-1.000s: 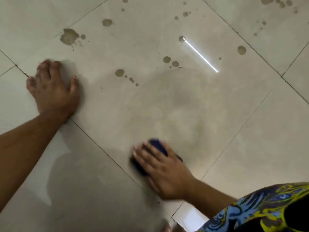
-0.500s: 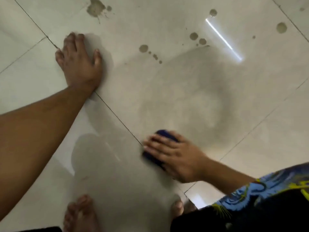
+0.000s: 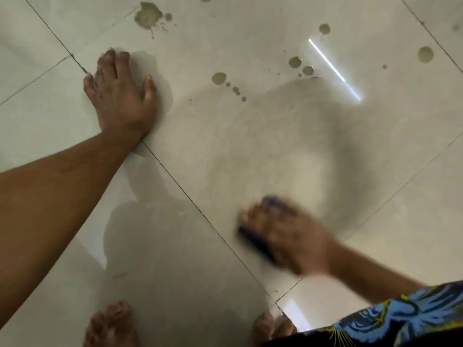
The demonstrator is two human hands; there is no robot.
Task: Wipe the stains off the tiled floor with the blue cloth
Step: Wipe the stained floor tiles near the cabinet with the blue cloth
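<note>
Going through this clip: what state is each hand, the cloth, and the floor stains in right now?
left hand: flat on the floor, fingers spread.
right hand: motion-blurred, pressing on the cloth.
blue cloth: on the floor, mostly covered.
stains: several unwiped beyond the hands.
tiled floor: smeared in a ring.

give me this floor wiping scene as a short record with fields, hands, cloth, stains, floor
left hand: flat on the tiled floor, fingers spread, bracing
right hand: on the blue cloth, blurred by motion
blue cloth: on the floor, mostly hidden under the hand
stains: large splat beyond the left hand; small round spots beyond a dull smeared patch
bare feet: at the near edge
</note>
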